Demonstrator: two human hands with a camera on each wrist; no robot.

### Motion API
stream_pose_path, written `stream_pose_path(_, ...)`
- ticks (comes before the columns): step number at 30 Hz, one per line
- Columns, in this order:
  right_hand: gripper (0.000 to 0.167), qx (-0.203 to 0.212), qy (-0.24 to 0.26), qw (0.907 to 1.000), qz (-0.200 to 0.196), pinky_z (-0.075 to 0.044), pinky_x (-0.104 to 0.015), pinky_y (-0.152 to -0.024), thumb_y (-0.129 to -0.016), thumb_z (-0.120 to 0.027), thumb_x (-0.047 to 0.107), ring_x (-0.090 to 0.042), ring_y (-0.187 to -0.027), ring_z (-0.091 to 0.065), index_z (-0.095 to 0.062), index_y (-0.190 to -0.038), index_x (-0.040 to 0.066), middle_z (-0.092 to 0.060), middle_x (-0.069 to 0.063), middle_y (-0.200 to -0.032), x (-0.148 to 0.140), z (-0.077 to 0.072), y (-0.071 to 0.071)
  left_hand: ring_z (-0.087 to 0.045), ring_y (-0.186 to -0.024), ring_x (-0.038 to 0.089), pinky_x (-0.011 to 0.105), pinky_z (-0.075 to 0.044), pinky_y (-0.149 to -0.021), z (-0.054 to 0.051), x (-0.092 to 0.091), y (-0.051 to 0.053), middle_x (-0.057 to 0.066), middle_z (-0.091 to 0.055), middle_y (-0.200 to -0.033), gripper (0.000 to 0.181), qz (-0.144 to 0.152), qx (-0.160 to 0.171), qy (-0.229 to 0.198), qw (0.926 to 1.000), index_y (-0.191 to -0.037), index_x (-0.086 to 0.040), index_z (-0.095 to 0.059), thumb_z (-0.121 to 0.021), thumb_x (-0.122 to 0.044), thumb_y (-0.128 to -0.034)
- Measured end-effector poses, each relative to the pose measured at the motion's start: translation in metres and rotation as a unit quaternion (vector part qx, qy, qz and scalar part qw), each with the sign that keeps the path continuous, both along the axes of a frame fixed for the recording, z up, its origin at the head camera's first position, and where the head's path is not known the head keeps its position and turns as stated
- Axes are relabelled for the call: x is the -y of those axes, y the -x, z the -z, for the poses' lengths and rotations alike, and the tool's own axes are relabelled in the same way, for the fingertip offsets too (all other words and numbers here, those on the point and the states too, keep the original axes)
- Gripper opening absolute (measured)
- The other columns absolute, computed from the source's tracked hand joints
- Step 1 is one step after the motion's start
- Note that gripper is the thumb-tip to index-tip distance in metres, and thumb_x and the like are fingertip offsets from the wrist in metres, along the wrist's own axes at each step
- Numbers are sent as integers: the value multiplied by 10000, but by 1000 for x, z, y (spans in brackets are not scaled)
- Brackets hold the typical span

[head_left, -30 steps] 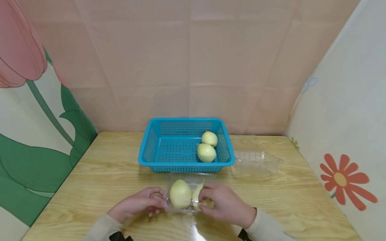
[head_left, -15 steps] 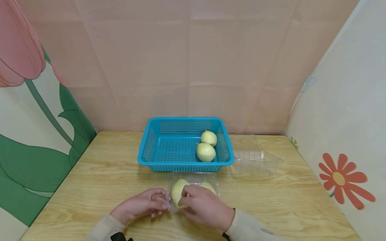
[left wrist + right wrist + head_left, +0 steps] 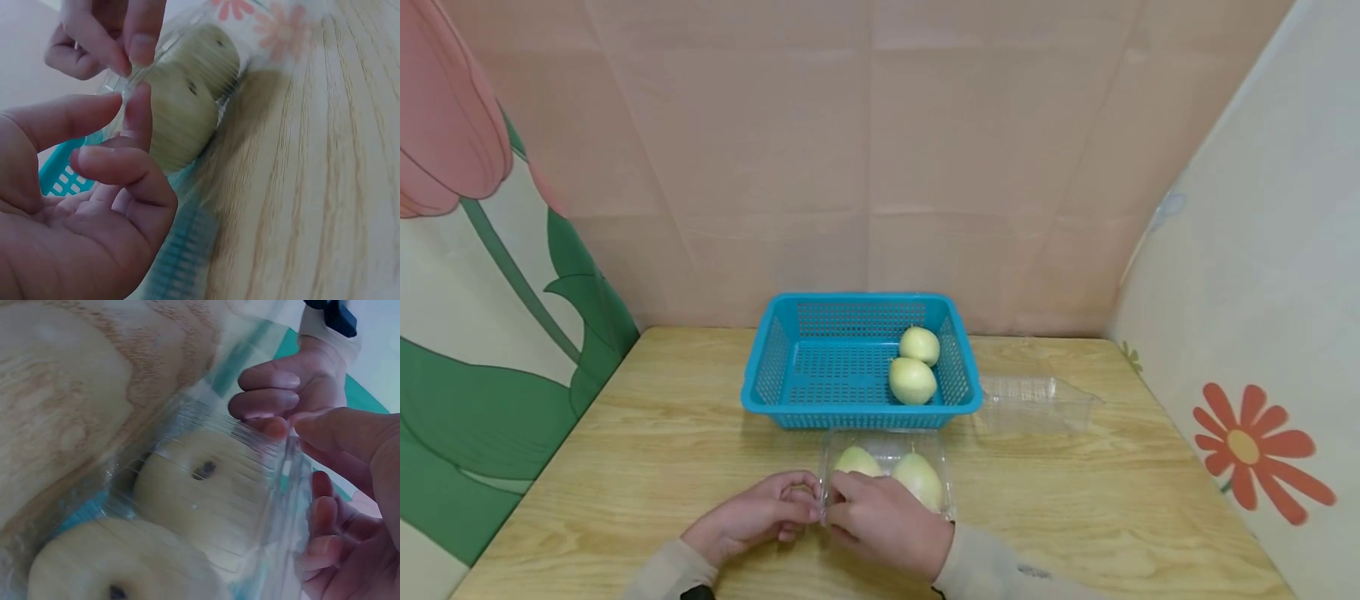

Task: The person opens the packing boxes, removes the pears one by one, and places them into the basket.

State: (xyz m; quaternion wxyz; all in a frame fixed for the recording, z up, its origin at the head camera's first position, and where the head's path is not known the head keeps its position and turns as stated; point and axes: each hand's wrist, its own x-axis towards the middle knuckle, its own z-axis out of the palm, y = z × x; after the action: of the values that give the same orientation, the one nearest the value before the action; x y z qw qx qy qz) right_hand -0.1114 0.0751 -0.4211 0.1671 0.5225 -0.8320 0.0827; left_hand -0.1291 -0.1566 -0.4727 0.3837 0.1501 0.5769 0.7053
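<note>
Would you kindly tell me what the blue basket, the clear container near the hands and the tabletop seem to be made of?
Blue basket: probably moulded plastic, slightly glossy, given its even colour and regular perforations.
Clear container: likely thin, shiny plastic; it is see-through, with fine ribs.
Tabletop: wood-look, with visible grain; real wood or printed laminate, I cannot tell.

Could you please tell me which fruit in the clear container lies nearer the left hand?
The left fruit, partly hidden behind the right hand; the right fruit, more fully visible, lies farther from the left hand.
</note>
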Motion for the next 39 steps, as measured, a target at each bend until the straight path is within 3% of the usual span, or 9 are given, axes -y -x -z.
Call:
stream_pose_path(13, 43, -405, 245, 9988, -135, -430, -61, -618, -824, -771, 166, -27, -749, -524, -729, -830, 172, -522, 76, -878, 4, 13, 3, -414, -608, 17, 166, -339, -556, 2, -5, -2, -100, -618, -776, 184, -262, -85, -110, 9996, -1047, -74, -516, -581, 17, -900)
stream_pose_path(23, 70, -609, 467, 9971, -14, -437, -74, -604, -799, -774, 189, -35, -772, -558, -717, -838, 199, -556, 80, -907, 2, 13, 4, -377, -577, 16, 168, -328, -541, 6, -6, -3, -75, -532, -788, 149, -329, 2, -87, 9994, -1037, -79, -519, -584, -17, -918)
stream_pose_path(29, 252, -689, 580, 9959, 61, -343, -118, -540, -726, -793, 204, -63, -756, -486, -633, -919, 228, -505, 77, -912, -10, 13, 4, -371, -586, 57, 188, -340, -539, 5, -5, -1, -36, -527, -793, 61, -320, 195, 134, 9992, -1019, -100, -536, -575, -103, -972)
stream_pose_path(34, 391, -693, 543, 9961, 49, -392, -152, -569, -682, -787, 175, -87, -786, -519, -629, -1037, 218, -531, 59, -975, -24, 11, 4, -370, -584, 54, 187, -343, -535, 5, -5, -1, -9, -622, -892, 74, -336, 166, 189, 9991, -1008, -105, -542, -565, -176, -1007)
stream_pose_path(39, 373, -886, 623, 9940, 174, -440, -188, -567, -681, -725, 133, -110, -811, -566, -629, -1036, 200, -565, 35, -985, -36, 11, 2, -339, -555, 42, 181, -317, -517, 4, -3, -2, -11, -608, -873, 72, -249, 188, 121, 9994, -1033, -96, -523, -554, -156, -1009)
